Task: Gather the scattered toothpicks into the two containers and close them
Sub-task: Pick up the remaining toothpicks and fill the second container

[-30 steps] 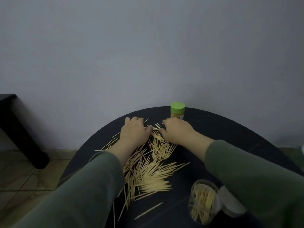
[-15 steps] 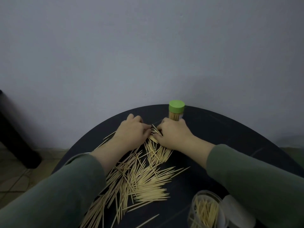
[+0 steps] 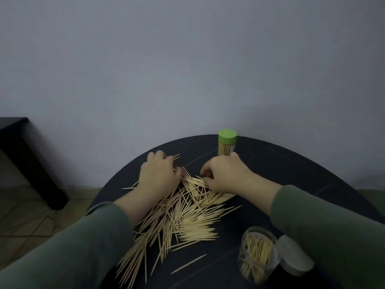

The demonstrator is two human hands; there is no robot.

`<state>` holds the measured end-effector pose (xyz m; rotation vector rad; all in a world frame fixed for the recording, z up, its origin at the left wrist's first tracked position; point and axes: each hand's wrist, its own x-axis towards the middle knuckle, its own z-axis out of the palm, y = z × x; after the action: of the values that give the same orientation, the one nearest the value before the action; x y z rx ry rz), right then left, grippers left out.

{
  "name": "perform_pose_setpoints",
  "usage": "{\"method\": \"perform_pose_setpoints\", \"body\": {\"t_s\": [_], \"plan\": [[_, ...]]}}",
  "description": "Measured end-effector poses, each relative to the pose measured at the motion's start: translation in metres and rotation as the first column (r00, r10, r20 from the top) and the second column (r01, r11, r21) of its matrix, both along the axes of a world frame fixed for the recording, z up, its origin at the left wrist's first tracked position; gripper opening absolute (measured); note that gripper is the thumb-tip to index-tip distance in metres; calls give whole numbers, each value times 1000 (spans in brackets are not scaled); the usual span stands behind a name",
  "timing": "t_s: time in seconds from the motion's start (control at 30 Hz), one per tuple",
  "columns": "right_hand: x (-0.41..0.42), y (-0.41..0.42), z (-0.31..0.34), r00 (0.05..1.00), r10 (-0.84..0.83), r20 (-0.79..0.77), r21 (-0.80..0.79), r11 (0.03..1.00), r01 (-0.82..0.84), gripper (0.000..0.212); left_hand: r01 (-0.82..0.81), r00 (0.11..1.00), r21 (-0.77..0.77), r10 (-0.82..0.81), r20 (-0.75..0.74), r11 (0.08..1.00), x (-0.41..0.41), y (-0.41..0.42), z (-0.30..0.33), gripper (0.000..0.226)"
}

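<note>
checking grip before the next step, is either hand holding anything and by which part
The right hand curls its fingers onto the scattered pale wooden toothpicks; an actual pinch cannot be told. The left hand rests on them.

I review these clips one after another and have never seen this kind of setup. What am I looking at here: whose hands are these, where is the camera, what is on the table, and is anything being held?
No machine here: a person wears one wide-angle camera on the head, looking down at their own hands. The left hand and right hand both rest on a pile of scattered toothpicks on a dark round table. The right hand's fingers curl at the pile's far edge, seemingly gathering toothpicks; whether either hand truly grips any cannot be told. A container with a green lid stands closed behind the right hand. An open clear container, partly filled, stands nearer, with its lid lying beside it.
</note>
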<state>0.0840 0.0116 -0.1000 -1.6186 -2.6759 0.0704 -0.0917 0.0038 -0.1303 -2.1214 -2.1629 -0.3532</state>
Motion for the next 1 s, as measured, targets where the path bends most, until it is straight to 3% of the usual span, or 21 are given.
{"method": "perform_pose_setpoints", "body": {"t_s": [0.1,0.2,0.43,0.6,0.73,1.0], "plan": [[-11,10,1,998,67,-16,19,998,-67,35,-186,983,-92,184,-26,978,-15,8,0,47],[-30,30,5,984,167,56,63,983,-170,39,-260,966,-132,258,-28,957,-26,11,1,46],[-72,70,5,932,244,267,26,965,-260,60,-150,989,-53,151,-2,987,-42,6,-8,40],[-79,74,-6,891,275,362,-8,957,-291,49,-48,997,8,47,54,999,-44,-4,-9,36],[-74,61,-5,892,278,357,26,951,-307,42,1,998,8,-1,62,1000,-45,-17,-10,36],[-30,13,-5,919,241,313,16,966,-258,48,95,995,-28,-95,24,995,-19,-48,-7,37]]}}
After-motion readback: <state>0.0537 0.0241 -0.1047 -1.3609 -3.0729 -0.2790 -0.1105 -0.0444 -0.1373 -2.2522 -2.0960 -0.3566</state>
